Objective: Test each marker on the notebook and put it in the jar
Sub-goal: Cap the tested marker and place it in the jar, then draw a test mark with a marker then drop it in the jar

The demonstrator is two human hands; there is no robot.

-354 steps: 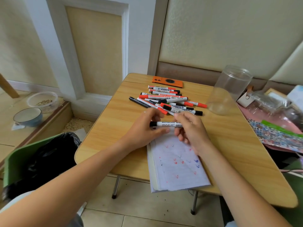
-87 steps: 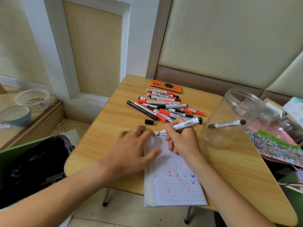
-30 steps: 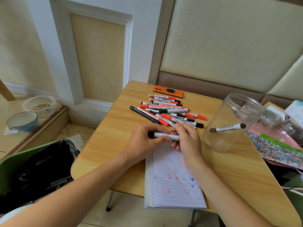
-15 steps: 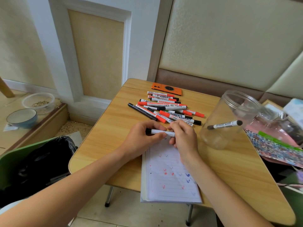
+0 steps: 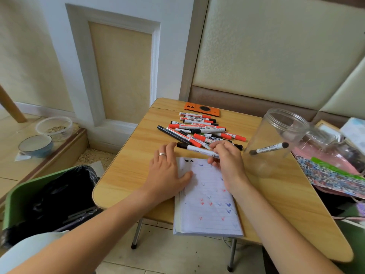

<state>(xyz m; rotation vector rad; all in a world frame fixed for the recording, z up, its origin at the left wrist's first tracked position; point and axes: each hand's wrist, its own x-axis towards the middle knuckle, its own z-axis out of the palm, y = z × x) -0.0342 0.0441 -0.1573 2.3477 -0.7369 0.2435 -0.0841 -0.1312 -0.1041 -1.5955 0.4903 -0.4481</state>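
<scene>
On the table the clear jar holds just one marker, while a heap of a dozen or so markers lies just beyond the notebook, so by my reckoning most of the job is left. The left hand rests flat with straight fingers on the notebook's edge. The right hand pinches a capped black marker above the marked page, presumably tested and due for the jar.
</scene>
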